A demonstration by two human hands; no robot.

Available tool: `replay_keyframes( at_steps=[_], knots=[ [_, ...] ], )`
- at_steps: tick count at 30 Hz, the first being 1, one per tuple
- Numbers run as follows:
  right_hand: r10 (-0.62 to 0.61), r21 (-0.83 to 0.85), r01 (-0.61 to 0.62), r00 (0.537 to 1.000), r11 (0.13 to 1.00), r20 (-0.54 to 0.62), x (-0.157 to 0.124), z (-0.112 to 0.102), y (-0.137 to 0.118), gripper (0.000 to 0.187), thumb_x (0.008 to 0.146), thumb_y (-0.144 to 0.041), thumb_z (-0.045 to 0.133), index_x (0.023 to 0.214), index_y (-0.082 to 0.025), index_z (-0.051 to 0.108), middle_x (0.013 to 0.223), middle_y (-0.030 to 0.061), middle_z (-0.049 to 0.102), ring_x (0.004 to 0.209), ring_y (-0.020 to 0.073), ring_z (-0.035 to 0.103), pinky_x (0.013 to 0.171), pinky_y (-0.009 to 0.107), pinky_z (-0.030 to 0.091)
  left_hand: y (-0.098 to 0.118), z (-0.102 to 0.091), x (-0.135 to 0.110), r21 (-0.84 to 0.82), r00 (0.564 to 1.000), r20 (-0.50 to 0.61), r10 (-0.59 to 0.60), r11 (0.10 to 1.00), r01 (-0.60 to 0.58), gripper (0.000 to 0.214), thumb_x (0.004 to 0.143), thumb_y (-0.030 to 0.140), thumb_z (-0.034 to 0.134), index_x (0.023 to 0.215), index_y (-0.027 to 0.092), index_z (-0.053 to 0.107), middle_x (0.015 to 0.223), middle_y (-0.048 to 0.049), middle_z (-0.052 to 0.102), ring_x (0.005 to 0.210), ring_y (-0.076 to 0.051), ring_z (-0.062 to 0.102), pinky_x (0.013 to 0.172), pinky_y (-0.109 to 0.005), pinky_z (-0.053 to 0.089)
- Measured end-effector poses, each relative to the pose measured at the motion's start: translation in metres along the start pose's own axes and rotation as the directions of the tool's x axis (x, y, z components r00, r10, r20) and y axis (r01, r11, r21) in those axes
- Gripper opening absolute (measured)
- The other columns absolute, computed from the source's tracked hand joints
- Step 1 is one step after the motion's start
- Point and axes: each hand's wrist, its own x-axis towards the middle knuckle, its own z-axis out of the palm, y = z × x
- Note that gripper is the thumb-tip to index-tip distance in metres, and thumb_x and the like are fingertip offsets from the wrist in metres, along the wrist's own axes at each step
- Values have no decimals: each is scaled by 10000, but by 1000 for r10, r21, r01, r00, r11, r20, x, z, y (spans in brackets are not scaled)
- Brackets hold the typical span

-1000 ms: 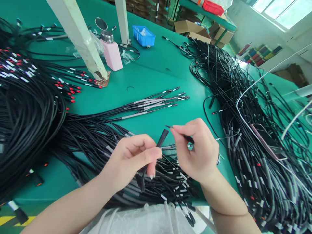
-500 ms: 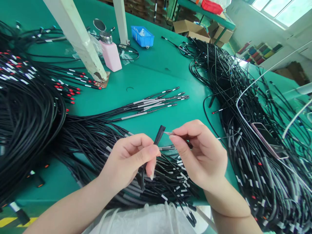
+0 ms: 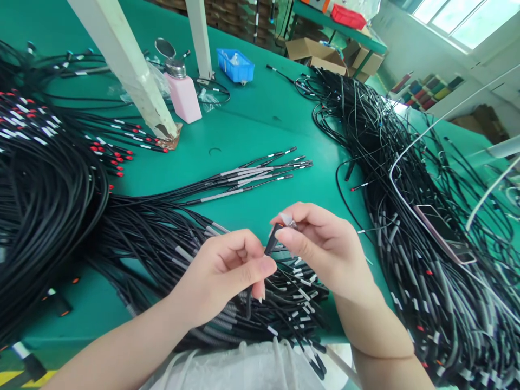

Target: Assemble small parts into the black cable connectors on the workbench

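Observation:
My left hand is closed on a short black sleeve, pinched between thumb and fingers, its upper end sticking up. My right hand pinches the thin tip of a black cable right at the sleeve's top end; the two touch. Both hands hover over a bundle of black cables with white labels and braided grey sections near the table's front edge.
A green table carries big coils of black cable at left and right, a fan of finished cables, a pink dispenser bottle, a blue bin, a white post and a phone.
My right hand brought the cable tip left and down onto the sleeve's top end. My left hand shifted slightly right and lower with the sleeve.

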Motion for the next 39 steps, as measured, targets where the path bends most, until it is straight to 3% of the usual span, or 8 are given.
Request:
replay_keyframes(
  at_steps=[4,10,13,17,22,28,34,39],
  knots=[
    [-22,3,21,999,1000,35,-1,0,1,47,999,-259,769,998,-231,732,895,7,743,755,136,743,638,253,634,-2,-3,5,-98,996,72,47,994,-40,305,883,455,891,818,193,748,623,12,775,535,-118,669,600,-234,511],
    [19,27,-21,997,999,77,1,-6,3,166,1087,-230,623,1159,-221,773,883,7,722,681,93,656,598,211,579,-1,-2,2,-137,997,11,71,988,-69,270,851,338,929,728,177,750,604,11,782,480,-88,662,523,-175,525],
    [42,81,-51,992,995,116,3,-11,3,186,1073,-203,648,1222,-246,751,813,-25,694,694,93,663,590,188,556,-2,-3,0,-128,998,-13,61,990,-62,265,844,277,922,710,180,715,598,15,774,460,-82,656,487,-152,516],
    [9,89,-30,973,996,232,4,-12,1,120,1038,-198,711,1130,-235,779,941,10,777,780,108,706,655,202,587,-3,-3,0,-121,996,-16,88,989,-90,244,850,231,900,712,189,703,589,40,760,450,-59,631,486,-129,521],
    [-14,115,-13,972,993,233,3,-8,0,150,990,-125,764,1093,-232,782,930,-9,800,802,95,730,707,185,600,-4,-4,-1,-77,995,-27,94,992,-96,242,853,192,877,696,203,693,577,60,745,449,-57,627,467,-117,510],
    [-100,87,84,973,993,206,3,-8,3,181,972,-83,770,1083,-224,793,879,-4,814,762,115,755,653,205,597,-5,-7,-3,-22,994,-21,107,994,-107,231,867,249,881,713,203,715,571,46,748,446,-62,600,458,-129,477],
    [-267,74,257,939,964,216,4,-9,9,243,976,-37,745,1153,-194,800,872,21,824,766,125,762,703,226,625,-5,-10,-4,-18,992,45,115,993,-114,261,898,376,878,761,189,758,555,35,720,449,-53,540,469,-148,431],
    [-309,121,289,924,950,223,4,-7,12,275,990,-23,716,1197,-185,795,896,34,808,782,127,776,717,227,645,-7,-11,-3,-28,990,67,122,992,-120,314,889,439,889,756,184,763,542,32,691,450,-63,510,468,-180,395]
  ],
)
